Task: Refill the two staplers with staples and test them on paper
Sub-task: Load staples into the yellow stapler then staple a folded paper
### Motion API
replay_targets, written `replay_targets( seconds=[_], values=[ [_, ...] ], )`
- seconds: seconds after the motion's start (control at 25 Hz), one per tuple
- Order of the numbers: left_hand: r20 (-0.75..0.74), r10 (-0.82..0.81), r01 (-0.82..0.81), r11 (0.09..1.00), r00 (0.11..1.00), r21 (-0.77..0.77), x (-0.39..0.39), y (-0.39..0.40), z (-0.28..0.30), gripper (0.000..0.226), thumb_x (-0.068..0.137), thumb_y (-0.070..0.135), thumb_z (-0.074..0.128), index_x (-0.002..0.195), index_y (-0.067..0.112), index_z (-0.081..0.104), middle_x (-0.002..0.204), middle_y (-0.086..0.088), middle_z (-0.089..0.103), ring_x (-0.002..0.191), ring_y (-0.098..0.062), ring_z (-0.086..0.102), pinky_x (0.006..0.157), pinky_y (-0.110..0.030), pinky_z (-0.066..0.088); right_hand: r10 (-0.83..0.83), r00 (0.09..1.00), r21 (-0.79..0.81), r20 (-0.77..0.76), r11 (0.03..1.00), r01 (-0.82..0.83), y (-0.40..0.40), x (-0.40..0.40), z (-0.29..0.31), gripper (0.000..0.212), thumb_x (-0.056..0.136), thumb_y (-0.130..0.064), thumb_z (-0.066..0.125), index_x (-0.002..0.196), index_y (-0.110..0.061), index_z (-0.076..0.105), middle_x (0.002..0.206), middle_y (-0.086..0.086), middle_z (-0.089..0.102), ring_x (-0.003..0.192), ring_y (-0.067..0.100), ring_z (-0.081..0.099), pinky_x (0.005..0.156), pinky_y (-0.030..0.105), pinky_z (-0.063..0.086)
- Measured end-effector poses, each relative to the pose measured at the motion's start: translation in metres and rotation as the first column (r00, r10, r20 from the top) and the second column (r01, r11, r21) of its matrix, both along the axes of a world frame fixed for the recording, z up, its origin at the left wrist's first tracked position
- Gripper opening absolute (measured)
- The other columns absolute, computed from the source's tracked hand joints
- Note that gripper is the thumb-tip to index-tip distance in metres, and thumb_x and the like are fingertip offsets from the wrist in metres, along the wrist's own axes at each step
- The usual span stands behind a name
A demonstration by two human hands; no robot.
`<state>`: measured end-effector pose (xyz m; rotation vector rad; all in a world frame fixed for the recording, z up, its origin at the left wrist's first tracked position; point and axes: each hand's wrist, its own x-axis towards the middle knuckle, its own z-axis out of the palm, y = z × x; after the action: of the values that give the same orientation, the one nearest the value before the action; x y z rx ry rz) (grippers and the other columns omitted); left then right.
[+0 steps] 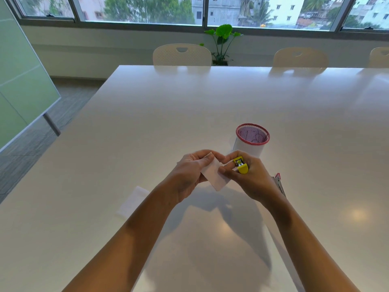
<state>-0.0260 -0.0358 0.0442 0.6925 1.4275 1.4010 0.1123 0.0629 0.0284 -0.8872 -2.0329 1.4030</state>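
Observation:
My right hand (pixel 250 178) grips a small yellow stapler (pixel 241 165) above the white table (pixel 189 114), its metal mouth turned toward the left. My left hand (pixel 189 175) pinches a folded white piece of paper (pixel 214 175) by its upper left edge. The paper's right edge reaches the stapler's mouth, and my right thumb lies on the paper. A second stapler, red and metal (pixel 280 184), lies on the table just right of my right wrist, partly hidden by it.
A red-rimmed mesh pen cup (pixel 251 142) wrapped in white stands just behind my hands. Another white slip of paper (pixel 132 202) lies on the table left of my left forearm. White chairs (pixel 182 54) line the far edge.

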Motion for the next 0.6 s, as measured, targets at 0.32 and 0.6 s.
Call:
replay_targets(
  seconds=[0.32, 0.6],
  values=[
    [0.072, 0.146, -0.147, 0.989, 0.987, 0.011, 0.018, 0.002, -0.008, 0.019, 0.089, 0.008, 0.070, 0.106, 0.012, 0.061, 0.102, -0.008, 0.072, 0.094, -0.022, 0.072, 0.075, -0.026, 0.061, -0.293, 0.939, -0.127, -0.181, 0.954, 0.273, -0.007, -0.007, 0.003, 0.017, 0.085, -0.019, 0.076, 0.098, -0.021, 0.065, 0.078, -0.001, 0.070, 0.063, 0.000, 0.067, 0.053, 0.010, 0.047],
    [0.069, 0.312, -0.315, 0.948, 0.948, 0.041, 0.008, -0.001, -0.009, 0.023, 0.090, 0.009, 0.068, 0.111, 0.000, 0.065, 0.105, -0.016, 0.073, 0.085, -0.025, 0.076, 0.075, -0.031, 0.062, -0.247, 0.964, -0.447, -0.096, 0.876, 0.180, -0.005, -0.002, 0.002, 0.026, 0.086, -0.009, 0.073, 0.110, -0.011, 0.065, 0.103, 0.006, 0.072, 0.095, 0.016, 0.066, 0.079, 0.028, 0.047]
  ],
)
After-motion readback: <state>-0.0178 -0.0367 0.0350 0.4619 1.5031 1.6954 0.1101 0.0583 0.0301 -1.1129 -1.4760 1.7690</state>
